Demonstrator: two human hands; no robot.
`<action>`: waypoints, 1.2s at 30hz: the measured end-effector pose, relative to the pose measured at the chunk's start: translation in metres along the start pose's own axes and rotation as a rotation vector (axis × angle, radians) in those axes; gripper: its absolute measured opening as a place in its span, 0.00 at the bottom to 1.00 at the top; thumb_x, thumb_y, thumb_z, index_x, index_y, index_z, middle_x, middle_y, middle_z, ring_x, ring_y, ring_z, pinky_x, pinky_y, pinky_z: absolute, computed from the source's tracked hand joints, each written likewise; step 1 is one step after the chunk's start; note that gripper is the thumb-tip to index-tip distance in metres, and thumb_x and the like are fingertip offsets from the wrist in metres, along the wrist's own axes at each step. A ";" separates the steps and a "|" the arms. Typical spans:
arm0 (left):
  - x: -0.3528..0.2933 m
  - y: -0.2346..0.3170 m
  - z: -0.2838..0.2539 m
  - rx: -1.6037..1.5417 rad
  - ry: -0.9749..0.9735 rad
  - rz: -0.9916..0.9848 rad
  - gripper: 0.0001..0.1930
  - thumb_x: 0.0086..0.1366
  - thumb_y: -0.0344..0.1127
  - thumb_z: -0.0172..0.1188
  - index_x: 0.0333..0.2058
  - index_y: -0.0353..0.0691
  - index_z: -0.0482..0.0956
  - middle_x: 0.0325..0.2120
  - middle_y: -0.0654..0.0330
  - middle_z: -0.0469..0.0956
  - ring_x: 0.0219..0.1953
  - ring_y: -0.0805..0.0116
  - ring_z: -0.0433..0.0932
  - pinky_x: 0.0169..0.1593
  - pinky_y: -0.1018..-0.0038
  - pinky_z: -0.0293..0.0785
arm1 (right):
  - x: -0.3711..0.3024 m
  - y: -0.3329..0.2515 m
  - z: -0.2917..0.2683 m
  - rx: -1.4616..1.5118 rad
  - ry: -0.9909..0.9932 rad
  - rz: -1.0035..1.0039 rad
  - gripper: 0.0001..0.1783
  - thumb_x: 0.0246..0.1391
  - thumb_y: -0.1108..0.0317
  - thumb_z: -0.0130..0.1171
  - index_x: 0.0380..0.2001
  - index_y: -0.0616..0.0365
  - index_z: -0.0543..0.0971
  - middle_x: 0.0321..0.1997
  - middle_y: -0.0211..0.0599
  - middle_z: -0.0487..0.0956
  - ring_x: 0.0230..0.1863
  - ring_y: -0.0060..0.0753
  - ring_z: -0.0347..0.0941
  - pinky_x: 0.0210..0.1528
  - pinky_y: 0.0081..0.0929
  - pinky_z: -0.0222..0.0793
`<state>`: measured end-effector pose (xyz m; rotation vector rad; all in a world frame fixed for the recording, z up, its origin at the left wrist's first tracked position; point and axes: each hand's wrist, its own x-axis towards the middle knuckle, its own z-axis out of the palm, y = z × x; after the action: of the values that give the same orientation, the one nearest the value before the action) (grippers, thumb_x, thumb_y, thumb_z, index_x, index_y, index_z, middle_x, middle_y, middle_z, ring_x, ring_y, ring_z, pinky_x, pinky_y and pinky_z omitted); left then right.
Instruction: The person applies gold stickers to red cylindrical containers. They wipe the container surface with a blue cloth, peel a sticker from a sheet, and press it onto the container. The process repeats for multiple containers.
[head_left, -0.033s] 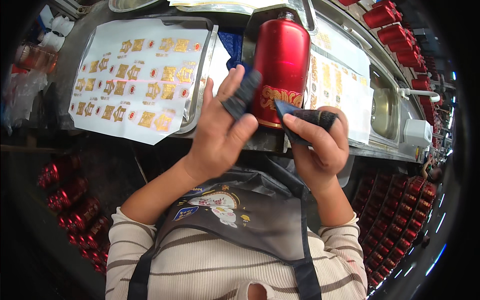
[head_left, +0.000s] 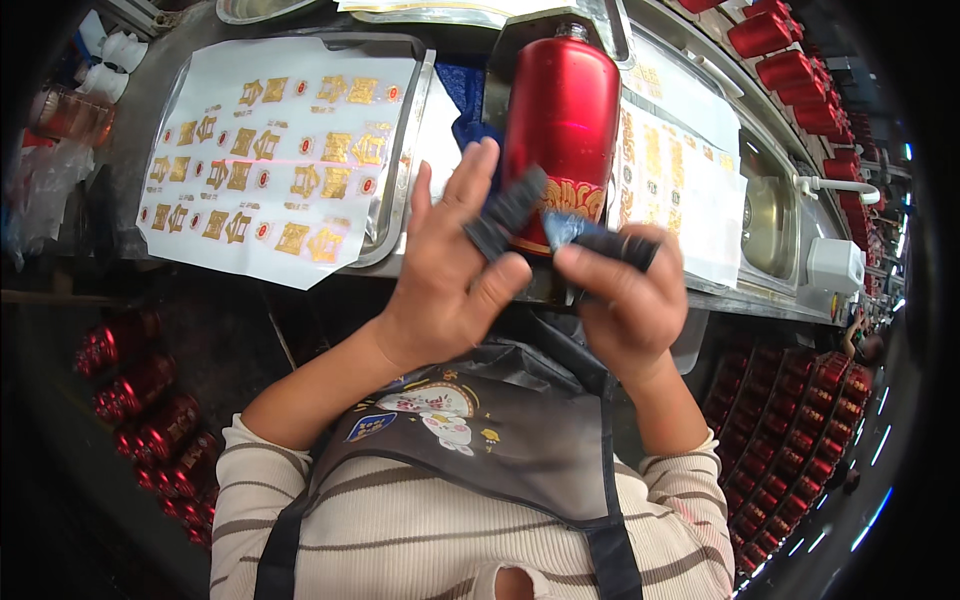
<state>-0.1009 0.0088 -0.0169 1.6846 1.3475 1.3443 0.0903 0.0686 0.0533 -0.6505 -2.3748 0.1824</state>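
Observation:
A glossy red bottle (head_left: 565,110) lies on the worktop with its open neck pointing away from me. A gold pattern (head_left: 575,200) runs round its lower part. My left hand (head_left: 430,270) is open at the bottle's lower left, fingers spread. Its index finger wears a black cover and overlaps the bottle; whether it touches is unclear. My right hand (head_left: 635,310), slightly blurred, pinches a thin dark scraper (head_left: 567,229) against the pattern's lower right. A black cover wraps its index finger too.
On the left, a metal tray (head_left: 385,225) carries a white sheet (head_left: 200,85) of gold and red decals. More decal sheets (head_left: 705,245) lie right of the bottle, before a sink (head_left: 770,235) with a white tap (head_left: 845,187). Red bottles (head_left: 790,430) are stacked below on both sides.
My left hand has shifted slightly right, its covered finger now lower over the bottle. My right hand and the scraper have moved a little left and down.

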 end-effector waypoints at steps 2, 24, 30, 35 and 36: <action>-0.005 0.002 0.009 0.280 -0.054 0.091 0.26 0.67 0.55 0.56 0.56 0.44 0.79 0.70 0.40 0.52 0.71 0.42 0.54 0.70 0.43 0.32 | -0.011 -0.008 -0.010 0.145 -0.111 0.039 0.23 0.30 0.83 0.65 0.36 0.54 0.87 0.30 0.31 0.77 0.33 0.37 0.73 0.34 0.31 0.71; 0.031 0.004 0.015 0.158 -0.015 0.045 0.46 0.48 0.40 0.77 0.64 0.36 0.63 0.56 0.49 0.73 0.63 0.43 0.65 0.71 0.44 0.38 | -0.018 0.032 0.017 0.341 0.385 0.753 0.09 0.51 0.74 0.69 0.35 0.60 0.79 0.29 0.33 0.79 0.30 0.21 0.74 0.33 0.20 0.70; 0.022 -0.014 0.016 0.121 -0.035 -0.127 0.50 0.49 0.41 0.77 0.67 0.35 0.57 0.62 0.46 0.67 0.66 0.38 0.59 0.71 0.45 0.39 | -0.002 0.011 0.019 0.381 0.320 0.593 0.10 0.47 0.73 0.70 0.32 0.60 0.80 0.27 0.39 0.78 0.26 0.34 0.75 0.31 0.26 0.71; 0.028 -0.014 0.007 0.257 -0.163 -0.140 0.49 0.50 0.45 0.76 0.66 0.35 0.58 0.62 0.47 0.67 0.66 0.39 0.60 0.72 0.45 0.33 | -0.025 0.028 0.010 0.722 0.502 1.000 0.14 0.55 0.74 0.66 0.43 0.64 0.77 0.36 0.30 0.79 0.36 0.18 0.73 0.40 0.19 0.70; 0.033 -0.012 0.006 0.312 -0.185 -0.123 0.49 0.50 0.46 0.76 0.66 0.36 0.59 0.62 0.47 0.67 0.66 0.40 0.60 0.72 0.45 0.32 | -0.021 0.021 0.011 0.769 0.562 0.914 0.17 0.55 0.75 0.66 0.48 0.65 0.75 0.38 0.30 0.78 0.39 0.19 0.73 0.42 0.18 0.70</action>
<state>-0.1001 0.0443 -0.0186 1.8407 1.5828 0.9193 0.1064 0.0769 0.0268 -1.1379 -1.1818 1.0723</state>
